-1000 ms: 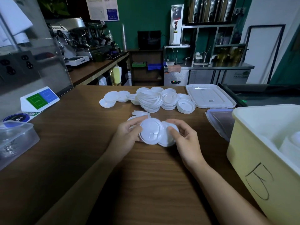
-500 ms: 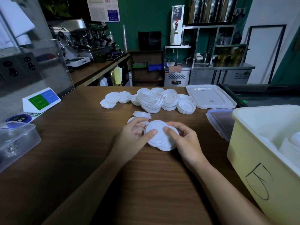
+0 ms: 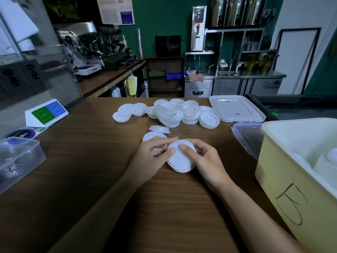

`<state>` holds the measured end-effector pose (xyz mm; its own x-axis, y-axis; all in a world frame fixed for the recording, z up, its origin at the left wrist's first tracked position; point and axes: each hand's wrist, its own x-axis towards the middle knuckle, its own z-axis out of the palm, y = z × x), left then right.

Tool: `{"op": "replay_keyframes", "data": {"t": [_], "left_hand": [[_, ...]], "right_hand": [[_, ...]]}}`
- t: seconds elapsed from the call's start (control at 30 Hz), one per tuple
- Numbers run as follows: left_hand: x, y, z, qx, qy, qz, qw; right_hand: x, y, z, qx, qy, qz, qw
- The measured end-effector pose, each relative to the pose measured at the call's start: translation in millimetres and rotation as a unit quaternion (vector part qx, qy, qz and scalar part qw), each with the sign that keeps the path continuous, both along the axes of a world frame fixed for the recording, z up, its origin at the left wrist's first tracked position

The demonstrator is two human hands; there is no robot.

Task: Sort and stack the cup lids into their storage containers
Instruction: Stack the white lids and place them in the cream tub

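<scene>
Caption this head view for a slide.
Left hand and right hand hold a stack of cup lids at the counter.

White lids (image 3: 180, 159), brown wood-grain counter (image 3: 87, 170), pale yellow bin (image 3: 284, 183) with black scrawl.

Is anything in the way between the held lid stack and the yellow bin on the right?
Nothing visible: bare table lies between the lid stack and the open-topped yellow bin; the clear container sits further back.
</scene>
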<state>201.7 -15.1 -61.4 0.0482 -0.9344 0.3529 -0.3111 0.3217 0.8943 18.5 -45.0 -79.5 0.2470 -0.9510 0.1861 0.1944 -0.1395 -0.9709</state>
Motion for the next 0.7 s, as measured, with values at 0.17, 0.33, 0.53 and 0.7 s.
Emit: {"op": "replay_keyframes", "data": {"t": [0.17,0.33,0.53,0.7], "left_hand": [[-0.4,2.4,0.0,-0.015,-0.033,-0.027,0.999],[-1.6,3.5,1.5,0.047,0.006,-0.017,0.999],[-1.6,1.2,2.5,0.065,0.067,0.003,0.996],[1.6,0.4,3.0,0.041,0.065,0.007,0.997]], "right_hand": [[0.7,-1.0,-2.2,0.0,-0.002,-0.003,1.0],[0.4,-1.2,-0.9,0.013,-0.025,0.01,1.0],[0.9,-2.4,-0.1,0.056,-0.071,0.037,0.995],[-0.1,-1.5,-1.7,0.04,-0.056,0.051,0.996]]}}
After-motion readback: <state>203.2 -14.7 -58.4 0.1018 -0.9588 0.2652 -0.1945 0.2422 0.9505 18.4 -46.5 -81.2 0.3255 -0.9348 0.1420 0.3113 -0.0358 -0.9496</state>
